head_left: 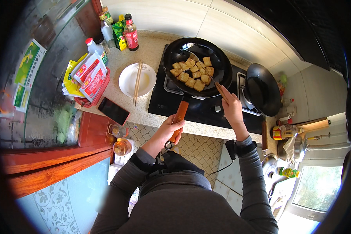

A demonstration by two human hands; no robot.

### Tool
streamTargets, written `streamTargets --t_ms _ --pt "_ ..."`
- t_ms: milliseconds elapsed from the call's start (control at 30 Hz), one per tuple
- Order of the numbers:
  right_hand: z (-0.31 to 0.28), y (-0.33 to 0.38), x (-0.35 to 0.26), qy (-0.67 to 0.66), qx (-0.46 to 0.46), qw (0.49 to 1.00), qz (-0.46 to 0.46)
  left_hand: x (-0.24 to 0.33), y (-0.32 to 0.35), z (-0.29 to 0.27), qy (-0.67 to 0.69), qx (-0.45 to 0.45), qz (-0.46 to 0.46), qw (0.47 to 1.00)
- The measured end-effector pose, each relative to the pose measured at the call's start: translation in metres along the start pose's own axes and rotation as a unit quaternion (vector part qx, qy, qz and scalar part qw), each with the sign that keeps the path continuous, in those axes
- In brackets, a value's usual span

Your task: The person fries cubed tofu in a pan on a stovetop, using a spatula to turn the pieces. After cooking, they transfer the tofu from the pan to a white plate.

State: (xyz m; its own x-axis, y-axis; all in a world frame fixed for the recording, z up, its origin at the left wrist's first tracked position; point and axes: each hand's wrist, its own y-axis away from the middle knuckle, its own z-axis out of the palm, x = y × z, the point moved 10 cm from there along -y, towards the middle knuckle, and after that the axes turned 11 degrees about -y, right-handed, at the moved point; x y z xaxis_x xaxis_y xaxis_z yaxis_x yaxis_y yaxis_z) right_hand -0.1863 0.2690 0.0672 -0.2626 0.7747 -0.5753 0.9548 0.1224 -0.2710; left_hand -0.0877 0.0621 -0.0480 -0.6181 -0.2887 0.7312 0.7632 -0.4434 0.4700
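A black frying pan [218,58] sits on the black stove [201,107], holding several golden-brown tofu pieces [194,73]. My left hand [170,128] grips the pan's orange handle [180,111] at the counter's front edge. My right hand [231,106] holds a metal spatula [204,66] by its wooden handle; the blade reaches in among the tofu pieces near the pan's middle.
A white bowl [144,80] with chopsticks [137,82] across it stands left of the stove. A phone [113,111] lies near the counter edge. Sauce bottles [131,33] and a red basket of packets [90,80] crowd the back left. A second black wok [262,90] sits right.
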Motion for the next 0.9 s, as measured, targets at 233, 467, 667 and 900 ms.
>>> streamTargets --t_ms 233,467,667,900 --pt "-0.027 0.002 0.009 0.079 0.064 0.995 -0.009 0.001 -0.001 0.002 0.014 -0.002 0.014 1.000" --pt "-0.020 0.013 0.020 0.021 0.022 0.999 0.025 0.001 0.000 0.002 -0.001 0.008 0.006 1.000" --pt "-0.043 0.015 0.009 -0.015 0.022 0.999 0.024 -0.002 -0.004 0.001 -0.008 -0.001 0.006 1.000" --pt "-0.054 0.019 -0.005 -0.018 -0.013 0.999 0.027 -0.003 -0.003 0.005 0.025 -0.001 0.002 1.000"
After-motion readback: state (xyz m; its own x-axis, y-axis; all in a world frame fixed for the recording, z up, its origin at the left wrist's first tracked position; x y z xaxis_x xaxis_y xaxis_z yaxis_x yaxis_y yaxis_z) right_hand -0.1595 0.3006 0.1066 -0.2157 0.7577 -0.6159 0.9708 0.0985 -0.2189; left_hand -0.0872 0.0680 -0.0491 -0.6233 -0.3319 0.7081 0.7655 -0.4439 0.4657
